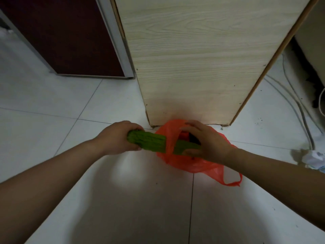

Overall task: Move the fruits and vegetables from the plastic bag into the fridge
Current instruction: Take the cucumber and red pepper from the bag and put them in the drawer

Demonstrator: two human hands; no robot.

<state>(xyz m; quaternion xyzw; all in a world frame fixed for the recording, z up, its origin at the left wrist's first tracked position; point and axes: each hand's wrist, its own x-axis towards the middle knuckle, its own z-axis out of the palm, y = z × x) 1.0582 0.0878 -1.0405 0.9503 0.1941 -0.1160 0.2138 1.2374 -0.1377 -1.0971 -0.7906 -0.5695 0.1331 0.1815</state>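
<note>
Bitter gourd, green and ridged, lies level just above the floor, its left end out in the open and its right end inside the mouth of the orange plastic bag. The left hand is wrapped firmly round the left end. The right hand arches over the bag mouth with fingers bent and thumb beneath; I cannot tell whether it grips the gourd or only the plastic.

One bag strap crosses over the middle of the gourd. If the gourd is drawn left while that strap lies across it, the ridges could likely snag the film and drag the bag along the tiled floor, tipping out the red item that shows inside. A pale wooden cabinet stands just beyond the bag, so a far-side lift may knock it.
</note>
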